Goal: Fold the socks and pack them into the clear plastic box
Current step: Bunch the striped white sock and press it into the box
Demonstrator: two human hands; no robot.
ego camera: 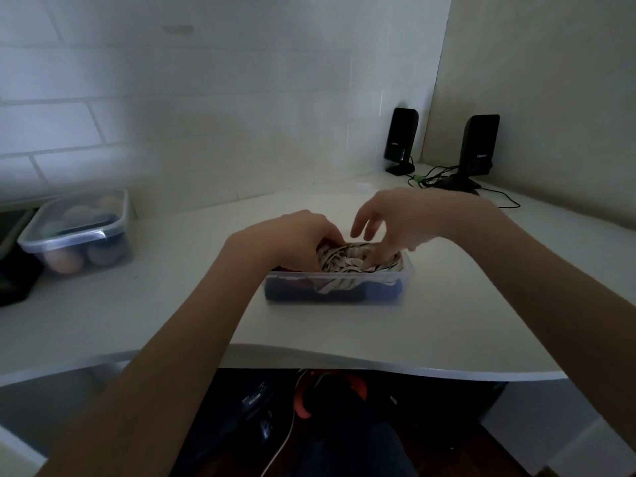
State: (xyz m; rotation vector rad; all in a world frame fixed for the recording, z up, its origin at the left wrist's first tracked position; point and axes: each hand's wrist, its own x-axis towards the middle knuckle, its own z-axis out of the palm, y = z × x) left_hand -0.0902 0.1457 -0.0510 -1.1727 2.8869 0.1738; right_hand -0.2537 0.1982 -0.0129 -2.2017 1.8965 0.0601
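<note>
Head view: clear box point(339, 297) holds dark socks point(382, 293); both hands point(303, 239) point(399, 222) pinch the striped sock point(351, 265) on top.

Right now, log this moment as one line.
stage: packing | left hand: grips striped sock | right hand: tucks sock | clear box: dark socks inside

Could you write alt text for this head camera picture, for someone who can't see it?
Two hands, left hand and right hand, tuck a striped sock into a clear plastic box of dark socks on a white desk. A lidded box sits left; two speakers stand behind.
</note>
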